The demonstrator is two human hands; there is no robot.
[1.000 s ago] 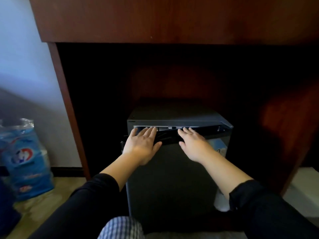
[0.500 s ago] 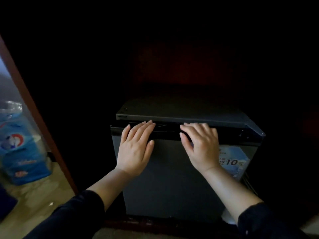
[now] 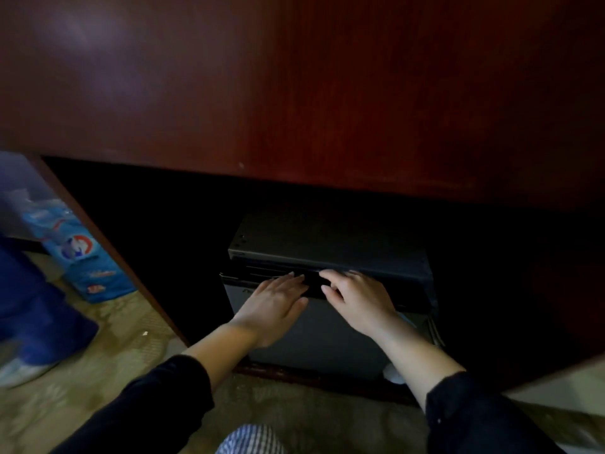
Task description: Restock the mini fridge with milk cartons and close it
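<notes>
A small grey mini fridge stands in a dark alcove under a red-brown wooden cabinet. Its grey door faces me, with only a thin dark gap showing along its top edge. My left hand lies flat on the upper part of the door, fingers straight. My right hand rests beside it on the door's top edge, fingers spread and slightly bent. Neither hand holds anything. No milk cartons are in view.
The wooden cabinet front hangs low over the fridge. A blue plastic-wrapped pack stands on the floor at the left, outside the alcove's wooden side post. A person's blue trouser leg and white shoe stand at the far left.
My view has pulled back and up, so the cabinet front now fills the top. Both hands stay flat on the fridge door. The gap at the door's top has narrowed.
</notes>
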